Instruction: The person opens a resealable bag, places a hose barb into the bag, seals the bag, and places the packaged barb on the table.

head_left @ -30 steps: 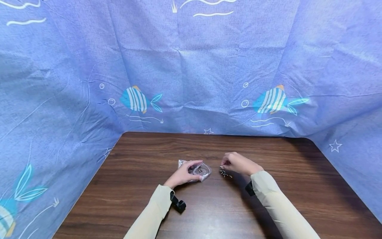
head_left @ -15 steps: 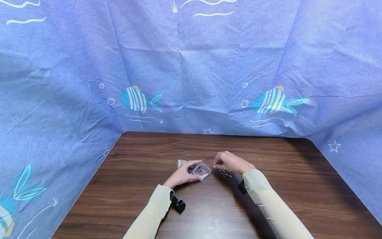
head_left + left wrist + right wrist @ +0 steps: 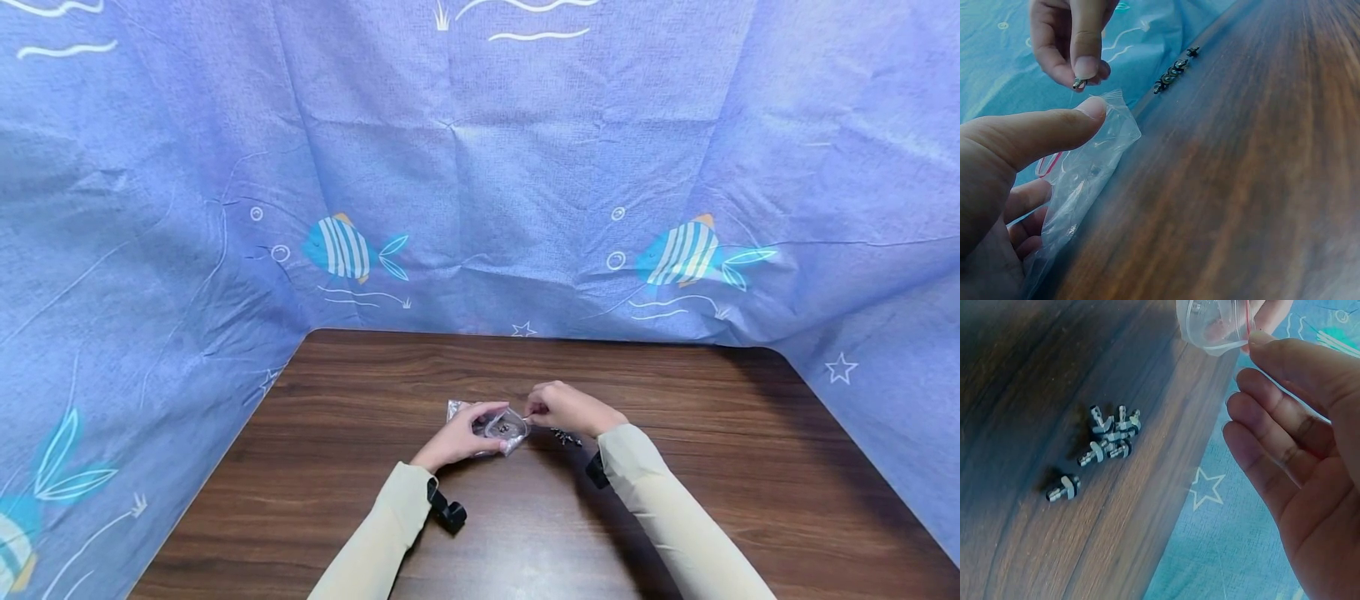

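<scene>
Over the bench point(image 3: 337, 400), head view: left hand point(image 3: 456, 435), thumb and fingers arched apart, holds a clear bag point(image 3: 514, 432); right hand point(image 3: 568, 408), knuckles up, beside it. Left wrist view: right hand pinches a small metal fitting point(image 3: 1080, 83) near the bag's mouth. Right wrist view: its outer fingers bend loosely; more fittings point(image 3: 1113, 439) lie clustered, one apart.

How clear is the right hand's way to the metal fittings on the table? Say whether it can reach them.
Probably yes: the right hand is near the metal fittings and nothing visible blocks the way, though it pinches another metal piece.
</scene>
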{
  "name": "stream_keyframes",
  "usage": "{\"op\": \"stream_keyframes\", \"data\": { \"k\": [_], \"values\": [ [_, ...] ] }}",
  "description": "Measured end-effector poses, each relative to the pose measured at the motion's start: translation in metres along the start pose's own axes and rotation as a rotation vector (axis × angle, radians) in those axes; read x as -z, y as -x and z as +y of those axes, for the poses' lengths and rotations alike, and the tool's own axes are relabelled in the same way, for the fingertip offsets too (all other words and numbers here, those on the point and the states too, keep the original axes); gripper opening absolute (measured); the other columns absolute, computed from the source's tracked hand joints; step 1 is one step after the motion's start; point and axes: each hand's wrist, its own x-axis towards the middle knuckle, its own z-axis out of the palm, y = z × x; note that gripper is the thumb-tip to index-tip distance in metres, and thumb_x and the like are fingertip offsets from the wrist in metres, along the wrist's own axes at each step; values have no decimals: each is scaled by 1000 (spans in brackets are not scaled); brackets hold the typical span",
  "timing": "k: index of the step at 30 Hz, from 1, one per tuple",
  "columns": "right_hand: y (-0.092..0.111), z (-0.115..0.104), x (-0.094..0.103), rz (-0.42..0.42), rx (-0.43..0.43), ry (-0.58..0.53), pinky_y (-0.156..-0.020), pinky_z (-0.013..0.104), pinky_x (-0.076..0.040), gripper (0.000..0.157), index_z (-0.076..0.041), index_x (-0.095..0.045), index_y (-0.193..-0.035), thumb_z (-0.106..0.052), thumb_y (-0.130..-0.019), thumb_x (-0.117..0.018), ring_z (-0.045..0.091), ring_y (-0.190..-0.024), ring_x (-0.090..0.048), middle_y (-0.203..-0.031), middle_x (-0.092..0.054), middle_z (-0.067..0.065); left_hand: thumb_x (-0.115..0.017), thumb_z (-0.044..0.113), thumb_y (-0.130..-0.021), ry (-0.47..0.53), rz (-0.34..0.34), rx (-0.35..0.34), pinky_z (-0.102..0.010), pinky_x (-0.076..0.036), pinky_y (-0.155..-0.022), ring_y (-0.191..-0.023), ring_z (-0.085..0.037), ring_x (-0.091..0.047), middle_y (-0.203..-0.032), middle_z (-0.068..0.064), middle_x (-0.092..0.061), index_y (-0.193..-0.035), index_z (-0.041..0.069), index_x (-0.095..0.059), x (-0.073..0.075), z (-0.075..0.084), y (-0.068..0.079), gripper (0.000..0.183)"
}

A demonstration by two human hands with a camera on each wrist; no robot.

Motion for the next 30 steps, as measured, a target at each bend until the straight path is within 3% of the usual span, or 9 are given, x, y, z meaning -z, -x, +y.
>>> {"op": "stream_keyframes", "data": {
  "k": [15,30],
  "values": [
    [-5,-3,-5,-5,6,-5,-66,18,-49,6,-7,-72,-89,-11,-86,-69,1,-71,-53,-81,-65,-3,-77,28,-82,12,8,-22,-45,-40,-99,-118,-26,-46,-134,-7,-56,-137,18,-54,1,4,1,61],
    [12,14,2,0,-33,9,-61,18,-47,6,-9,-70,-80,-14,-84,-72,0,-65,-51,-74,-62,-5,-77,29,-81,-5,19,-25,-45,-40,-99,-117,-24,-47,-133,-6,-56,-137,20,-54,0,4,3,61]
  ]
}}
